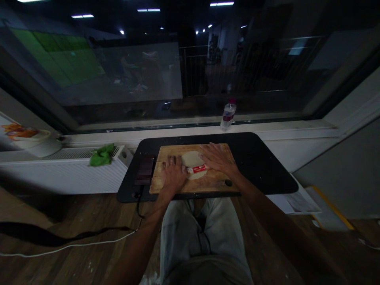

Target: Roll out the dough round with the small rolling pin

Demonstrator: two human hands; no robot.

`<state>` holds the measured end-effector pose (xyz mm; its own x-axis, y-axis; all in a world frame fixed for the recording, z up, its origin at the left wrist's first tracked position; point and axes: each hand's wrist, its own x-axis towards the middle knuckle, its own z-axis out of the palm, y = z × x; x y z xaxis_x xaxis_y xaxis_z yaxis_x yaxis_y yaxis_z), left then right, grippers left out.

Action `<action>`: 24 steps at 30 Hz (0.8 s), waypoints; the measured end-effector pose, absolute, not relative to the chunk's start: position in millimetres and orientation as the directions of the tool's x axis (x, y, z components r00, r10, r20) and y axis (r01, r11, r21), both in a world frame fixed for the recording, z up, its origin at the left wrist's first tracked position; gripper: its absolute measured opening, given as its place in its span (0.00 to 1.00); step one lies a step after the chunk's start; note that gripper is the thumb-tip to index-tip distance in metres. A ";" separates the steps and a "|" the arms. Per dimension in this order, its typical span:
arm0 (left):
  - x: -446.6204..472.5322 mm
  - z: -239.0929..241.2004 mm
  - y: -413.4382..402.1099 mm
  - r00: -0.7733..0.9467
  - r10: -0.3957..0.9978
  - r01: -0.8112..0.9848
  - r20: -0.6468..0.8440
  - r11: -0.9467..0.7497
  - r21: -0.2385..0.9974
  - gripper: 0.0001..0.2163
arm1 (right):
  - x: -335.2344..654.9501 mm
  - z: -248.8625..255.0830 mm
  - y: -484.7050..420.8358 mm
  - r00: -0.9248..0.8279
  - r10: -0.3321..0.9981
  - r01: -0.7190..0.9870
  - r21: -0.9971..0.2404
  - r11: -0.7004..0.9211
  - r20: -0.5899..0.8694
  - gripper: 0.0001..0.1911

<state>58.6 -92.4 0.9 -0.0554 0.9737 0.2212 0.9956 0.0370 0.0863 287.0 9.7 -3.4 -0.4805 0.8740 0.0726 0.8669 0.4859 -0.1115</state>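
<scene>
A flat round of pale dough [191,159] lies on a wooden cutting board [166,186] set on a small black table [261,166]. A red-and-white roller [197,170] lies across the near part of the dough. My left hand [173,174] rests palm down on the roller's left end, fingers stretched forward. My right hand [218,158] lies flat over the roller's right end and the dough's right edge, fingers spread.
A dark phone-like object [145,170] lies on the table left of the board. A water bottle [228,114] stands on the windowsill behind. A green cloth [102,155] sits on the white radiator at left. Cables [74,241] trail over the wooden floor.
</scene>
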 end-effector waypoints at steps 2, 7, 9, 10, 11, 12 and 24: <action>64.7 -3.3 -104.8 -0.081 0.966 0.994 0.244 0.061 0.087 0.26 | 289.8 -4.7 2.2 -0.489 0.869 0.862 -0.106 0.495 0.079 0.38; 74.9 -10.8 -126.9 -0.088 0.956 0.994 0.280 0.068 0.082 0.27 | 294.6 1.3 -20.1 -0.481 0.870 0.868 -0.078 0.490 0.107 0.37; 75.8 -12.3 -131.0 -0.074 0.952 0.995 0.296 0.052 0.082 0.27 | 295.8 4.2 -29.9 -0.471 0.876 0.876 -0.066 0.478 0.107 0.36; 75.5 -12.8 -132.2 -0.066 0.952 0.996 0.300 0.042 0.084 0.27 | 296.2 4.8 -34.6 -0.462 0.880 0.881 -0.057 0.470 0.107 0.36; 74.9 -13.3 -132.6 -0.056 0.952 0.996 0.302 0.032 0.085 0.27 | 296.3 4.8 -38.9 -0.453 0.885 0.887 -0.049 0.460 0.109 0.36; 73.9 -13.7 -132.4 -0.046 0.953 0.996 0.301 0.021 0.087 0.27 | 296.1 4.0 -42.6 -0.441 0.890 0.893 -0.043 0.448 0.114 0.35; 41.5 -0.5 -60.9 0.151 0.966 0.984 0.212 -0.168 0.064 0.27 | 282.6 -2.9 -20.9 -0.300 0.948 0.942 -0.120 0.312 0.107 0.34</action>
